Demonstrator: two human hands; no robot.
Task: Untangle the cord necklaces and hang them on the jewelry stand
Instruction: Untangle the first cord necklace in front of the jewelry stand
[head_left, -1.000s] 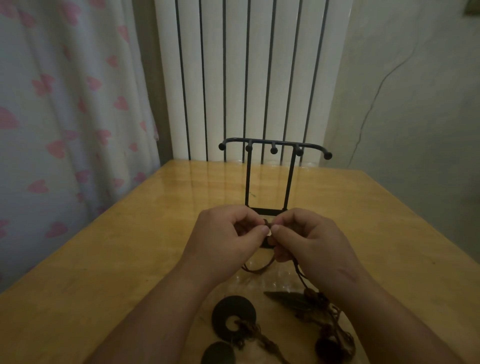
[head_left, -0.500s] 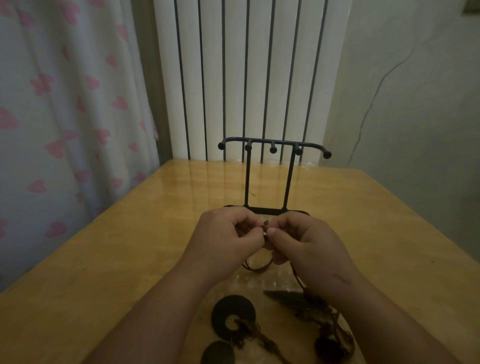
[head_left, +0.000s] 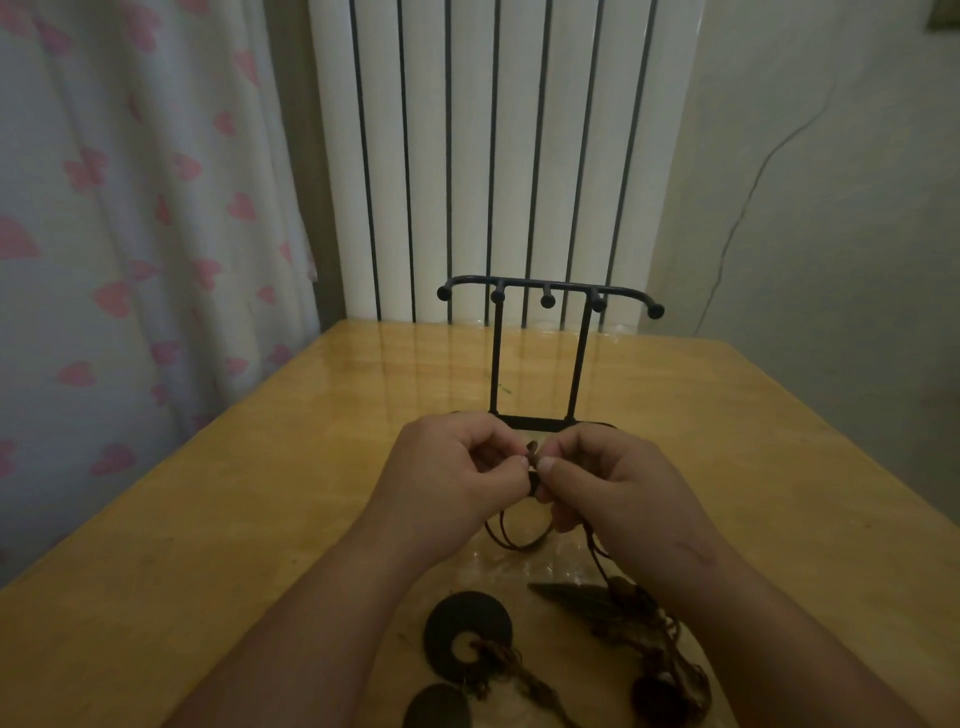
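My left hand (head_left: 457, 470) and my right hand (head_left: 618, 488) meet just in front of the black jewelry stand (head_left: 545, 353), both pinching a brown cord (head_left: 519, 535) at a small knot between thumbs and forefingers. The cord loops down below my hands and runs under my right wrist to a tangle of necklaces (head_left: 639, 644) with a dark feather-shaped pendant (head_left: 566, 597). A dark ring-shaped pendant (head_left: 467, 634) and a dark disc (head_left: 439, 706) lie near my left forearm. The stand's hooks carry nothing.
The wooden table (head_left: 260, 519) has edges left and right. A clear plastic bag (head_left: 519, 566) lies under the necklaces. Behind the stand stands a white radiator (head_left: 493, 156), with a heart-patterned curtain (head_left: 130, 234) at left and a wall at right.
Both hands have stayed almost in place, their fingertips shifting slightly on the knot. The cord loop below them hangs much the same.
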